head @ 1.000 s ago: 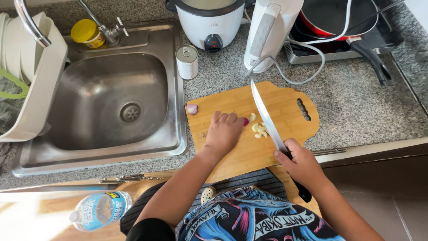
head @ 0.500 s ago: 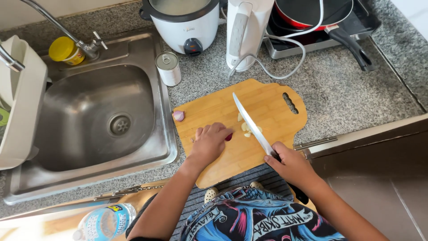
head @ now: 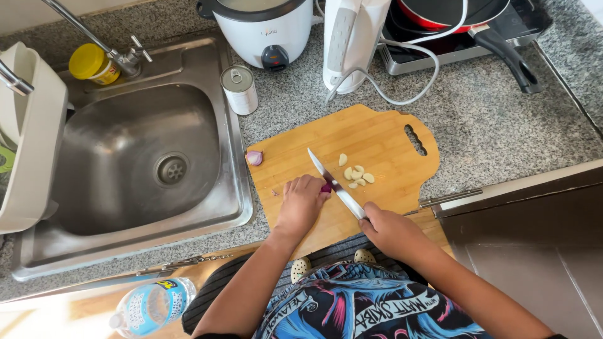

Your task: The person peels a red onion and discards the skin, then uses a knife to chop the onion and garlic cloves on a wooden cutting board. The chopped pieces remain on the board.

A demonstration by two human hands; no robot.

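Gripping the handle of a long kitchen knife (head: 336, 185), the right hand (head: 391, 231) has its fingers wrapped tight round it near the bottom edge of the wooden cutting board (head: 377, 135), and the blade runs up and to the left across the board. Just left of the blade, the left hand (head: 303, 202) lies palm down with its fingers curled over a small purple shallot piece (head: 326, 187), pinning it to the board so that only a sliver of purple shows at the fingertips, right against the knife's edge. Peeled garlic cloves (head: 355, 173) lie in a loose cluster just to the right of the blade, apart from both hands. Another small shallot (head: 254, 157) sits at the left edge of the board, well clear of the knife. The board rests on a speckled granite counter (head: 496, 125) beside a steel sink (head: 135, 163). Between sink and board stands a sealed tin can (head: 239, 88). Behind the board are a white rice cooker (head: 264, 31), a white electric kettle (head: 352, 37) with its cord looping over the counter, and a red pan (head: 458, 12) on a hob. A yellow-lidded jar (head: 91, 63) stands by the tap, and a plastic water bottle (head: 151, 304) lies low at the left.
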